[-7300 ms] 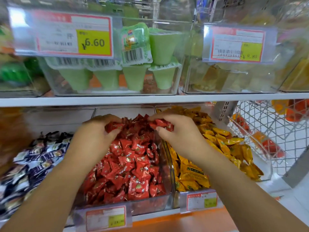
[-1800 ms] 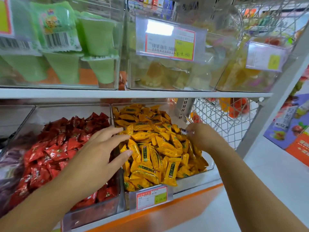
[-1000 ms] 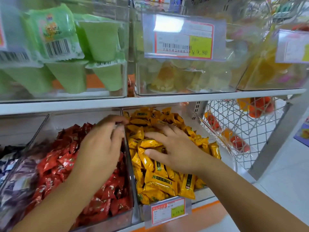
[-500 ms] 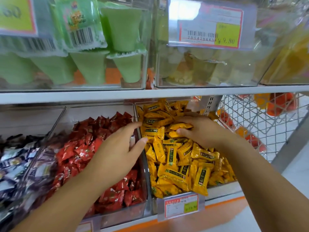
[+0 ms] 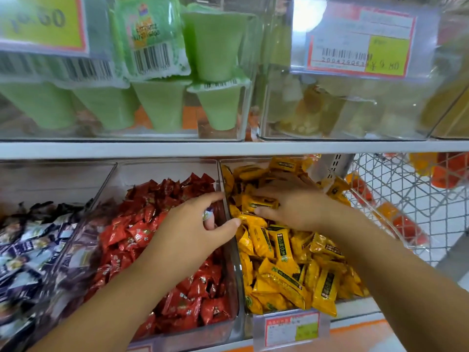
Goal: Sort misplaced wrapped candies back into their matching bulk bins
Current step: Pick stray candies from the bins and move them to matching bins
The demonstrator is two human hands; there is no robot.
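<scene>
Red wrapped candies [image 5: 127, 232] fill the middle clear bin [image 5: 167, 165] on the lower shelf. Yellow wrapped candies [image 5: 284, 270] fill the bin to its right. My left hand [image 5: 193, 235] hovers over the divider between these two bins, its fingers curled round a small pale wrapped candy [image 5: 208, 215] that shows between them. My right hand [image 5: 294, 207] lies in the yellow pile near the back. Its thumb and fingers pinch one yellow candy [image 5: 258, 202].
A bin of dark purple and white candies [image 5: 28, 247] sits at the left. Green jelly cups [image 5: 162, 107] and a clear bin of pale jellies [image 5: 330, 110] stand on the shelf above, behind price tags. A wire basket [image 5: 406, 199] with orange items is at the right.
The view has drawn closer to the shelf. My left hand has shifted slightly toward the divider. My right hand stays in the yellow pile and has closed on a yellow candy.
</scene>
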